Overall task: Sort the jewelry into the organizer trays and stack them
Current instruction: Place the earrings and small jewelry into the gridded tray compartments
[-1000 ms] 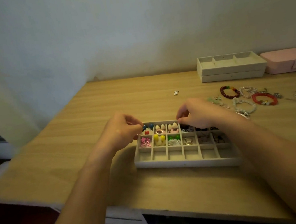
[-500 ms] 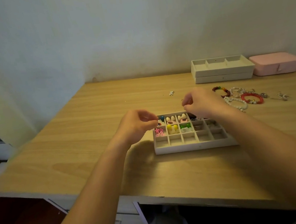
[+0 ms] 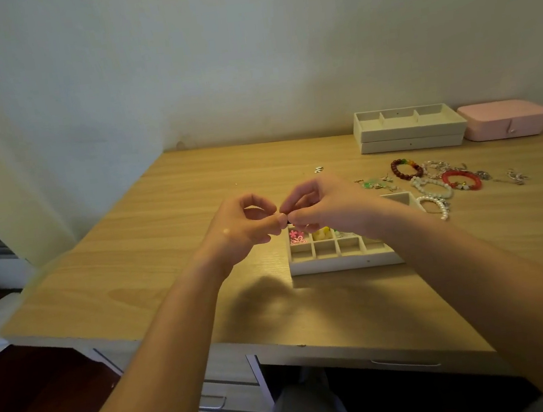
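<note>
As left hand (image 3: pixel 242 228) touches right hand (image 3: pixel 327 205), midair — over tray (image 3: pixel 339 263) edge

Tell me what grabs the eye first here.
The left hand and right hand meet fingertip to fingertip mid-frame, above a divided organizer tray with colourful pieces. To its right, loose bracelets, one bright red, lie on the wooden desk, with stacked trays and a pink case behind.
</note>
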Tool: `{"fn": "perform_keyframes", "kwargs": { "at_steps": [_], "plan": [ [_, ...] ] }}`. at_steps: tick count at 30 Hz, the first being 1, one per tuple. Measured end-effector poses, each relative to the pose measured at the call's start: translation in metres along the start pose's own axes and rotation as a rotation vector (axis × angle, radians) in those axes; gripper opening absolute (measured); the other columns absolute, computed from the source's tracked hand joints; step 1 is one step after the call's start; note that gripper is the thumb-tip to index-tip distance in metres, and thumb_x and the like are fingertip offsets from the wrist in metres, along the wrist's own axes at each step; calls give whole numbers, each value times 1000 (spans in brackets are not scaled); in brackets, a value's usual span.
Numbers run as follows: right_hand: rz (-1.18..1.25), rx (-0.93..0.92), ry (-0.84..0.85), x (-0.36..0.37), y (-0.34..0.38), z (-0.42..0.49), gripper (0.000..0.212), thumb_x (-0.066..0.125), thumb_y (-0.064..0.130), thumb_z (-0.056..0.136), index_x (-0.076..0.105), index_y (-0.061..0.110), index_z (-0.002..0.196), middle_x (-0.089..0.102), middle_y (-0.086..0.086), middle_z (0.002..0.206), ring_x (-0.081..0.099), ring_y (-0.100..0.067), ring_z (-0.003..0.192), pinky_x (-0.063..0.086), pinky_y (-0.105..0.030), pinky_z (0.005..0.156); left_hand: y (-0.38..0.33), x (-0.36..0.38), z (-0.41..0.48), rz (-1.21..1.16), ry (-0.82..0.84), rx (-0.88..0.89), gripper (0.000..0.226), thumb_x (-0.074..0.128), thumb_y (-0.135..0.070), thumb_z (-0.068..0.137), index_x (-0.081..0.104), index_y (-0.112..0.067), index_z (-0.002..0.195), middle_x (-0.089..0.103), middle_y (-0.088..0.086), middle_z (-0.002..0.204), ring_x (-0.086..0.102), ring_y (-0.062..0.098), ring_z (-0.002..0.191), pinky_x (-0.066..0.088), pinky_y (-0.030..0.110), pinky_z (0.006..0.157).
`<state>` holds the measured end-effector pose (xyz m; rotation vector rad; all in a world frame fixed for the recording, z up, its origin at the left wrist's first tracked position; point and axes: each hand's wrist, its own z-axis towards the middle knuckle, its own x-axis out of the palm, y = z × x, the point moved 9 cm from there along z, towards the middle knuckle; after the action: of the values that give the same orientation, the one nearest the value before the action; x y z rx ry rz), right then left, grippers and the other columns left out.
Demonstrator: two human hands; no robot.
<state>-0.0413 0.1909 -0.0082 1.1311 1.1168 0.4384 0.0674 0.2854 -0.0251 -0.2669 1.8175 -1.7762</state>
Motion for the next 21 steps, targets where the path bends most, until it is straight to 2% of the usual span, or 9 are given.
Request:
{"fn": "perform_keyframes", "kwargs": {
  "at_steps": [3, 8, 14, 17, 21],
  "plan": [
    [61, 23, 16, 3, -4, -2, 14, 73, 6, 92, 75, 6, 105, 77, -19, 93, 69, -18, 75, 61, -27, 73, 1, 0, -2, -26, -3, 12, 20, 80, -12, 84, 62, -9, 94, 75, 7, 78, 68, 11, 70, 53, 20, 62],
    [167, 60, -5, 6, -12, -4, 17, 72, -3, 89, 72, -6, 106, 73, -30, 96, 65, -21, 74, 60, -25, 69, 9, 4, -5, -105, -7, 4, 23, 81, -10, 81, 63, -9, 95, 73, 9, 80, 67, 12, 72, 54, 22, 65],
    [307, 110, -18, 7, -23, -1, 23, 73, -3, 90, 68, -11, 111, 72, -32, 97, 71, -24, 75, 63, -33, 74, 14, 8, -3, -181, -45, 24, 25, 80, 2, 79, 63, -13, 91, 71, 0, 77, 65, 10, 70, 52, 21, 61],
    [300, 101, -15, 7, -23, -2, 21, 70, -2, 92, 68, -10, 111, 75, -28, 95, 73, -23, 73, 64, -34, 74, 15, 8, -2, -181, -62, 25, 25, 79, 3, 80, 63, -13, 91, 71, -1, 75, 64, 15, 71, 51, 21, 60],
    [177, 59, -14, 4, -17, 0, 14, 69, 3, 94, 71, -5, 106, 76, -24, 92, 76, -28, 79, 65, -32, 73, 19, 8, 1, -164, -64, 11, 24, 77, 4, 81, 62, -12, 90, 69, 7, 80, 62, 19, 73, 51, 21, 61]
  ]
}}
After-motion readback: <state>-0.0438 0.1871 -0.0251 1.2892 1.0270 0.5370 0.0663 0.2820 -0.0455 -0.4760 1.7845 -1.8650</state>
